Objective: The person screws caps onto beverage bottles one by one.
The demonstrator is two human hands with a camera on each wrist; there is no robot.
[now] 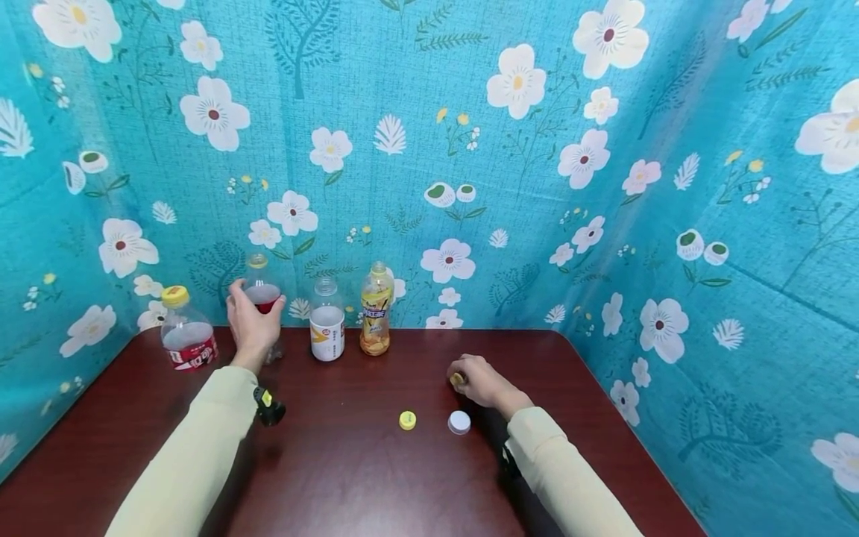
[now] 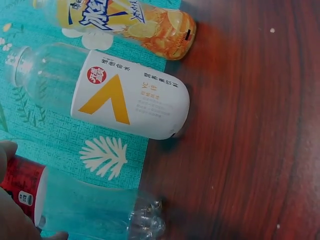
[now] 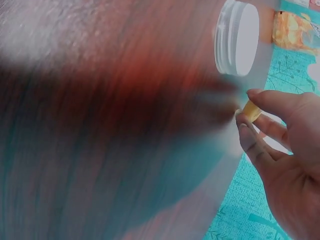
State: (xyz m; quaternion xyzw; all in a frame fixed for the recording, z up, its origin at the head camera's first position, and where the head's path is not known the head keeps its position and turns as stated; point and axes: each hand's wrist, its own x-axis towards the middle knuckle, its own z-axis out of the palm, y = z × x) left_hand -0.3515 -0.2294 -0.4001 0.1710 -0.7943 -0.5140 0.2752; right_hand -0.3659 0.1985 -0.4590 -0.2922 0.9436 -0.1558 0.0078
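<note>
My left hand (image 1: 253, 321) grips a clear plastic bottle (image 2: 90, 202) with a red label around its middle, upright near the back of the table. A yellowish ring shows at its neck in the head view. Over on the right, my right hand (image 1: 479, 382) pinches a small yellow bottle cap (image 3: 251, 111) between thumb and fingers, low over the tabletop. Close to that hand lies a white cap (image 1: 459, 422), with another yellow cap (image 1: 407, 420) to its left. Beside the gripped bottle stands an uncapped bottle (image 1: 326, 328) with a white label.
An uncapped bottle with a yellow label (image 1: 375, 309) stands right of the white-labelled one. At the far left is a bottle (image 1: 190, 335) with a red label and yellow cap. A blue flowered curtain (image 1: 403, 164) hangs behind the dark red-brown table (image 1: 349, 470).
</note>
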